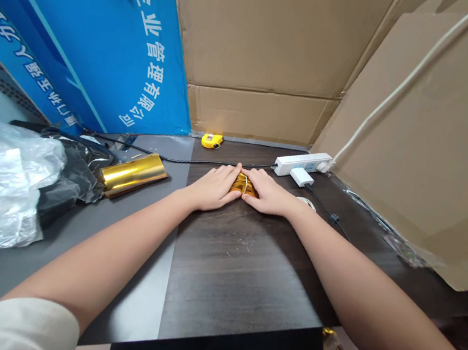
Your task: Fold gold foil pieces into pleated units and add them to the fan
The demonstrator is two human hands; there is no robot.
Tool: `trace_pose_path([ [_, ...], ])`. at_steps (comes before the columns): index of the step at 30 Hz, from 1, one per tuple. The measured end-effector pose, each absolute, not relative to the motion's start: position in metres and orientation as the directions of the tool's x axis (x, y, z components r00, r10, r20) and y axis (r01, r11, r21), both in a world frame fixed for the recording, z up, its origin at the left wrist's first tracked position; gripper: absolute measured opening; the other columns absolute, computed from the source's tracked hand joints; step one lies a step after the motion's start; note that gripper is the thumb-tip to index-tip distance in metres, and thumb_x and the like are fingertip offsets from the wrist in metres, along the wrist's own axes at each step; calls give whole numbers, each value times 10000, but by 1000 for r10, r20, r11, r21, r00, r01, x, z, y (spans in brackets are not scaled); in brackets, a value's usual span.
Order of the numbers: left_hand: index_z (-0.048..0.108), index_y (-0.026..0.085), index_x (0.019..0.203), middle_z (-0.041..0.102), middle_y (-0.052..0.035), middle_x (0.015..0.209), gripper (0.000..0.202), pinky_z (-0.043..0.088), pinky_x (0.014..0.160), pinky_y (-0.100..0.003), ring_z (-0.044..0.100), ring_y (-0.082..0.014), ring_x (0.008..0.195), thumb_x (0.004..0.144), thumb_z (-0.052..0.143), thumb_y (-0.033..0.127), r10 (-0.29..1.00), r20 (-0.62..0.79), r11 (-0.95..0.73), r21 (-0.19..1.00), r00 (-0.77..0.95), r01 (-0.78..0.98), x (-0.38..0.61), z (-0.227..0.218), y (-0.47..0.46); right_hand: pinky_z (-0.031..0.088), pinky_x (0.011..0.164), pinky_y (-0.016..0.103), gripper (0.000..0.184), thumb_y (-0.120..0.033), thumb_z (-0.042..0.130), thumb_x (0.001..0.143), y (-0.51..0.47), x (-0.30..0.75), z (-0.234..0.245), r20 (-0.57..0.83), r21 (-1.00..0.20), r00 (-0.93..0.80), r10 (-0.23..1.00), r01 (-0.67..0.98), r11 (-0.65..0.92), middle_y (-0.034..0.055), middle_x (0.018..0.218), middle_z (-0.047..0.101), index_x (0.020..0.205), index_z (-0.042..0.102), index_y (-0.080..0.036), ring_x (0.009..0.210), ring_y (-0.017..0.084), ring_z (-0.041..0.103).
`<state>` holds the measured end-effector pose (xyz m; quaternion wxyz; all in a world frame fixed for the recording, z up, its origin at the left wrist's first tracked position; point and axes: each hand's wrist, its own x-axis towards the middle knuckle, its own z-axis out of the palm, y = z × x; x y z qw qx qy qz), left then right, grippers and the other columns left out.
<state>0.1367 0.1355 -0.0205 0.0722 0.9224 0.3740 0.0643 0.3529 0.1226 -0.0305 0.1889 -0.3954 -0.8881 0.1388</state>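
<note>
A small piece of folded gold foil [241, 183] lies on the dark wooden table, with a thin pale band or string across its middle. My left hand [214, 186] grips its left end, thumb on the near side and fingers on the far side. From the right, my right hand [267, 193] holds the other end in the same way. The fingertips of both hands almost meet over the far edge, and the hands cover both ends of the foil. A larger roll of gold foil [134, 174] rests off to the left.
A yellow tape measure [211, 141] sits at the back by the cardboard wall [277, 32]. Behind my right hand is a white power strip [301, 164] with a plugged-in charger [301, 178] and cables. Crumpled plastic bags [13, 166] occupy the left side, before a blue printed board [106, 26].
</note>
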Motion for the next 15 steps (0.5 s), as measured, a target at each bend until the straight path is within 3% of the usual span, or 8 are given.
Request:
trace_pose_path([
  [10,88,55,1591,338,-255,1549,799,377,1158,-569,383,-367,1405,979,185,560,734,51,-671,211,677,711,140,-25,133,430,952,601,632,-355,517,920,118,343,-33,172,-419,-565,807,699,580,208,1260,559,1489,378,-118,1143,369,468],
  [12,100,74,1596,353,-244,1536,816,374,1158,-580,387,-371,1397,971,198,590,730,67,-674,235,680,700,139,-24,134,421,984,599,697,-399,524,918,119,346,-32,167,-415,-570,805,700,582,227,1350,528,1522,338,-105,1184,377,469],
  [15,135,102,1598,413,-232,1484,868,383,1143,-601,413,-374,1366,945,218,666,720,100,-681,289,687,673,137,-24,136,342,1087,626,939,-486,582,874,121,352,-32,170,-398,-567,806,709,582,288,1521,383,1586,180,-25,1294,410,430],
])
